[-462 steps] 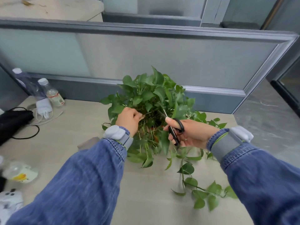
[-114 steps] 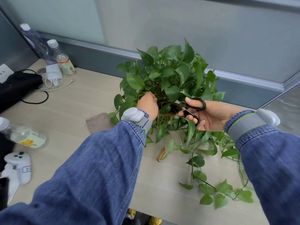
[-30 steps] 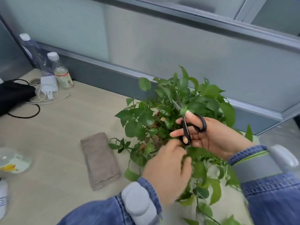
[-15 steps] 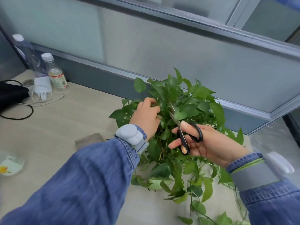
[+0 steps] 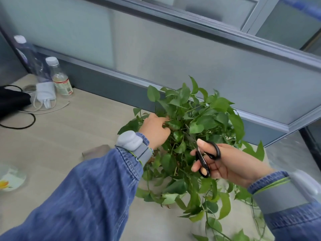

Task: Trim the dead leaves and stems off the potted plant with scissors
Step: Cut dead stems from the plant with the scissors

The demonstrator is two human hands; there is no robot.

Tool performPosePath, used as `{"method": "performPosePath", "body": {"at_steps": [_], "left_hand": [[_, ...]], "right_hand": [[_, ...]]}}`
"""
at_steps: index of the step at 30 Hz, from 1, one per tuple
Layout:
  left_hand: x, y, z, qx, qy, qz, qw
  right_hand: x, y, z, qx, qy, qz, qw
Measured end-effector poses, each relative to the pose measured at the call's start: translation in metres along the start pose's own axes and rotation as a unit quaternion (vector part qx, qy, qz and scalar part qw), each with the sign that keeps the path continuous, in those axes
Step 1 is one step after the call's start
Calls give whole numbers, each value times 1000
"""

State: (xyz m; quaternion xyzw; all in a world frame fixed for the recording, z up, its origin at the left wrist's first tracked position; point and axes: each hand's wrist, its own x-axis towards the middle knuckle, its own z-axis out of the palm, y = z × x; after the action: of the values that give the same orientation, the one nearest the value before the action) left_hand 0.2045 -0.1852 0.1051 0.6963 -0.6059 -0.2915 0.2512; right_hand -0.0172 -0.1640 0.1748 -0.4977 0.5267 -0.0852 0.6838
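Grey office partition (image 5: 173,54) with a frosted panel runs along the back of a pale wood-grain desk (image 5: 83,119); dark floor visible at far right edge. Potted plant (image 5: 199,129) sits on the desk at centre-right, close to the partition, vines trailing off toward the near edge; the pot itself is mostly hidden under leaves. Two denim sleeves, each with a grey wrist band.

Left hand (image 5: 154,131) is reaching into the left side of the foliage, fingers curled and pinching at leaves or a stem; exactly which one I cannot tell. Right hand (image 5: 224,162) holds the black-handled scissors (image 5: 205,153), thumb through the upper loop, other fingers curled on the lower one; blades point up-left into the leaves and look nearly closed, tips hidden by foliage.

Versus half a second ago: left hand has slid a bit lower and further left on the plant, right hand with the scissors has dropped lower and right, and the view has tilted, so the partition now runs diagonally.

Counts: one plant, one pair of scissors, two plastic bottles (image 5: 59,75) at back left, one white charger (image 5: 46,94) with its cable, one black item (image 5: 12,103) at the left edge, one folded brownish cloth (image 5: 95,151) partly behind the left sleeve, one clear wrapper (image 5: 10,178) at lower left.
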Motion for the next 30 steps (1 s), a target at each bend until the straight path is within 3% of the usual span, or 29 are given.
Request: {"method": "performPosePath", "body": {"at_steps": [6, 8, 11, 14, 18, 22, 30], "left_hand": [[-11, 22, -3, 65, 12, -13, 998], [-16, 39, -12, 77, 56, -9, 995], [-24, 68, -22, 55, 138, 137, 979], [-32, 93, -19, 1, 99, 253, 962], [-7, 80, -5, 65, 29, 160, 985], [9, 26, 9, 233, 24, 83, 969], [16, -41, 16, 175, 54, 51, 982]], "right_hand": [[1, -1, 7, 26, 22, 2, 999], [1, 1, 10, 36, 27, 8, 999], [0, 2, 10, 47, 34, 11, 998], [-1, 1, 9, 66, 36, 10, 997], [1, -1, 9, 90, 40, 24, 995], [2, 0, 5, 120, 34, 33, 992], [7, 6, 2, 170, 14, 47, 984]]}}
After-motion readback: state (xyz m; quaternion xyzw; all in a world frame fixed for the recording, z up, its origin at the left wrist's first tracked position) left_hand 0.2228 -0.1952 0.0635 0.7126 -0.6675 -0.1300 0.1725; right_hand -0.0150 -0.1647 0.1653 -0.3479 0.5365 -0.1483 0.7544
